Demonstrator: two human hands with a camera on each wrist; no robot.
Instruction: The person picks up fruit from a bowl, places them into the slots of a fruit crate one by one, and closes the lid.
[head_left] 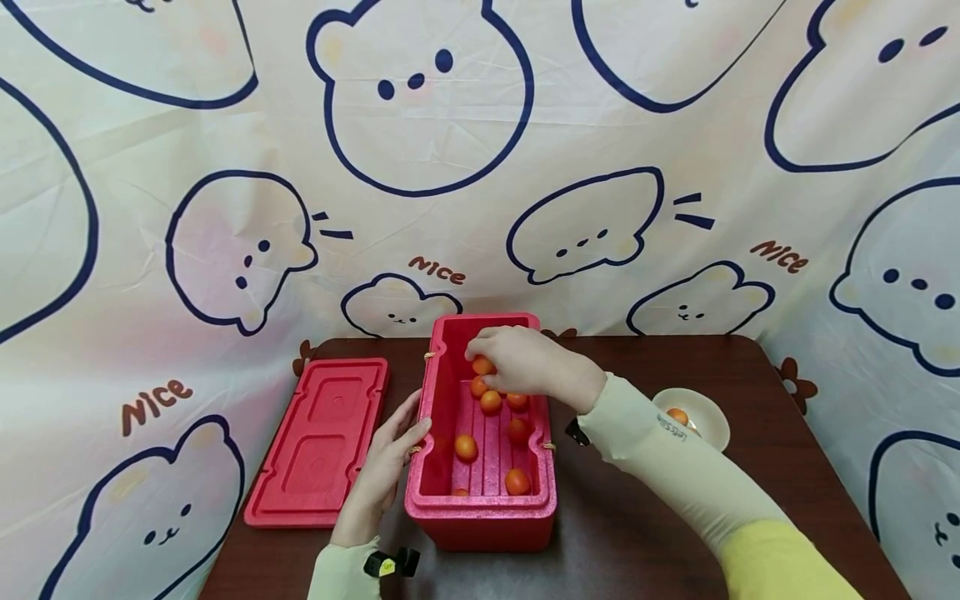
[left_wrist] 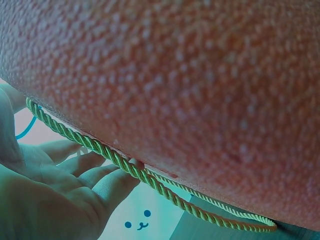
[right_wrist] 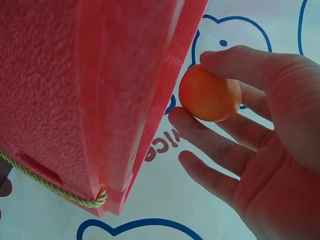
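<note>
A: Right hand [head_left: 528,360]?
B: Partly curled, thumb and fingers pinching one round orange fruit [right_wrist: 210,92].
A: Where's that fruit?
B: Up over the far end of the red box [head_left: 480,503]; right wrist view has it near the rim.
A: Left hand [head_left: 387,457]?
B: Mostly open, fingers fairly straight, at the box's left side, thumb by the rim. Holds no fruit. Twisted cord [left_wrist: 120,160] runs along the box wall, right by the fingers.
A: Inside the box?
B: Several loose fruits [head_left: 466,448], spread over the ribbed floor, some bunched under the right hand.
A: Around it?
B: Red lid [head_left: 318,446] flat on the dark table [head_left: 630,525], left of the box. Pale dish [head_left: 717,421] on the right, a small orange item [head_left: 677,415] in it, partly hidden by the sleeve [head_left: 667,433].
</note>
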